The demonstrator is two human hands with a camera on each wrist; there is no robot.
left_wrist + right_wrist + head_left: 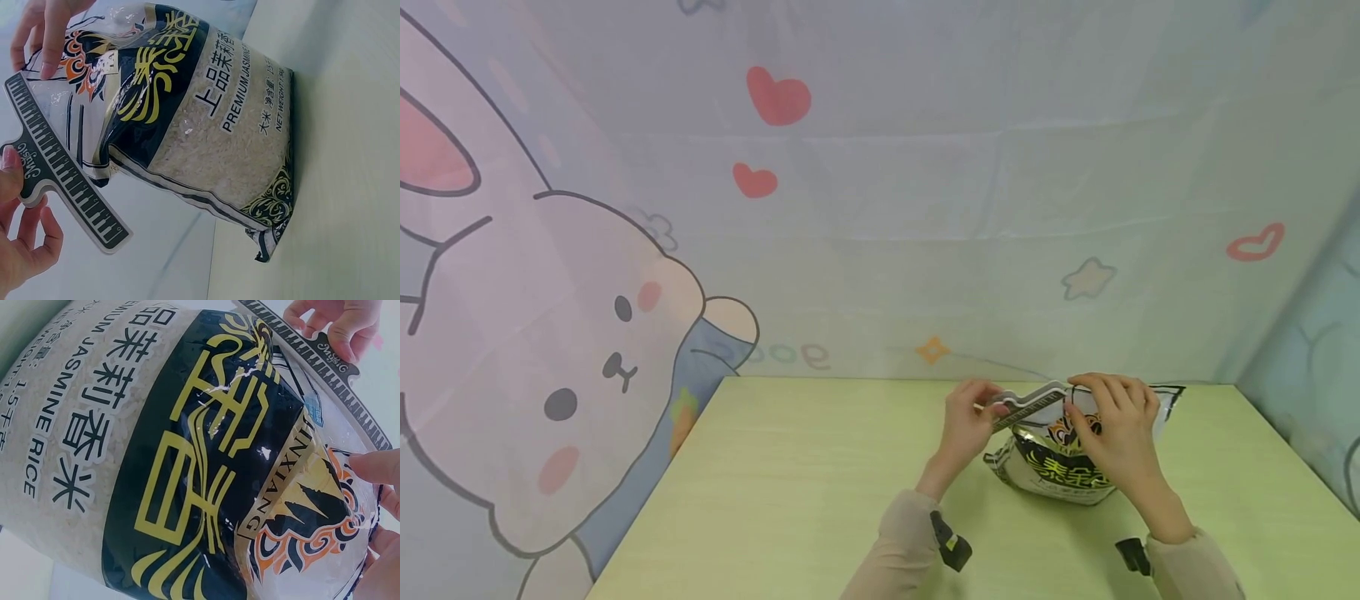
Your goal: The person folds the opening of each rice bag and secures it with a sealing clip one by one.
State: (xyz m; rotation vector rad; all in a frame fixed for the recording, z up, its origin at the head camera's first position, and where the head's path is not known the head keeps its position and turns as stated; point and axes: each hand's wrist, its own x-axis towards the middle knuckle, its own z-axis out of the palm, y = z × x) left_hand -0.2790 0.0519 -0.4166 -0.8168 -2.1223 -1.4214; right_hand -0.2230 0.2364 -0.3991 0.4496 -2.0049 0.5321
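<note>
A bag of jasmine rice [1060, 467] stands on the table, its clear lower part showing the grains [206, 144] and its top slack. My left hand [964, 423] pinches the handle of a long clip [69, 165] printed with piano keys and the word Music. In the right wrist view the clip [325, 369] lies slantwise along one side of the bag's upper end; I cannot tell whether its jaws hold the plastic. With thumb and fingers my right hand [1116, 425] pinches the top of the bag near the clip's end.
The pale yellow-green table [775, 475] extends left of the bag. Behind it hangs a cloth backdrop [880, 208] with hearts and a cartoon rabbit [587, 375]. A black wrist device [952, 546] sits at the left sleeve, another device [1133, 556] at the right.
</note>
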